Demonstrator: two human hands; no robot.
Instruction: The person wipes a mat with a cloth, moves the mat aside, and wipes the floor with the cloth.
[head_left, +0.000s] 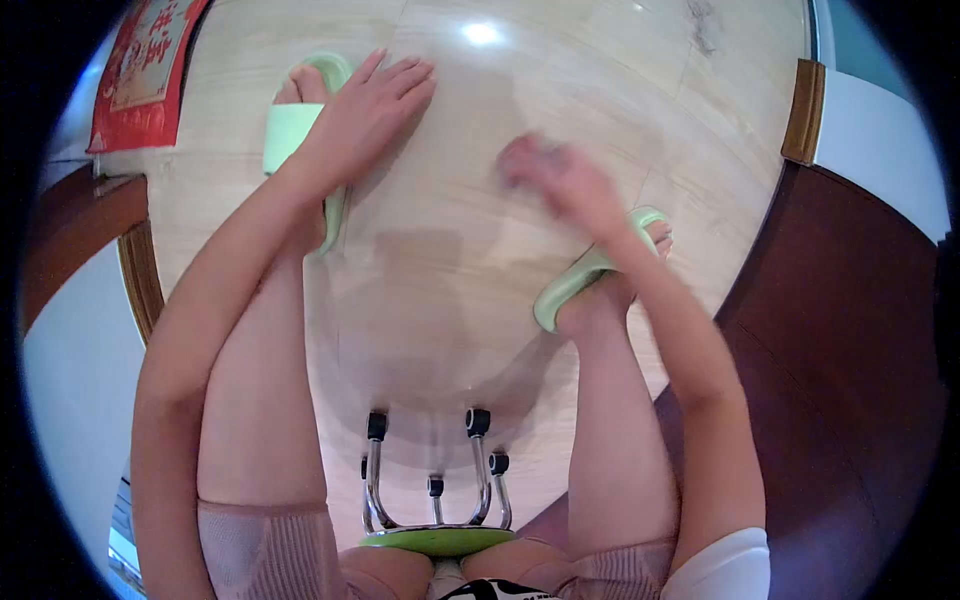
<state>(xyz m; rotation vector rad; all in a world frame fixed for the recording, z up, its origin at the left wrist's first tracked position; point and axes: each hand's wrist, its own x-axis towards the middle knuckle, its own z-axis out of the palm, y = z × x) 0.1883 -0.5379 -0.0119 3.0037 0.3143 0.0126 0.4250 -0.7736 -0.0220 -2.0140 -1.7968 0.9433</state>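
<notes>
My left hand (385,105) is spread flat, fingers stretched out, on or just above the pale floor (450,280), beside the light green slipper (292,128) on my left foot. Nothing shows in it. Smeared by motion, my right hand (572,185) is low over the floor to the right, near the other green slipper (575,285). Its fingers look curled round a small blurred reddish-grey thing (525,162), whose kind I cannot make out.
Between my legs is a stool with a green seat (437,541) and chrome legs. A red sheet with gold characters (150,75) hangs or lies at the upper left. Brown-edged white panels stand at both sides, and dark brown flooring (830,380) lies at the right.
</notes>
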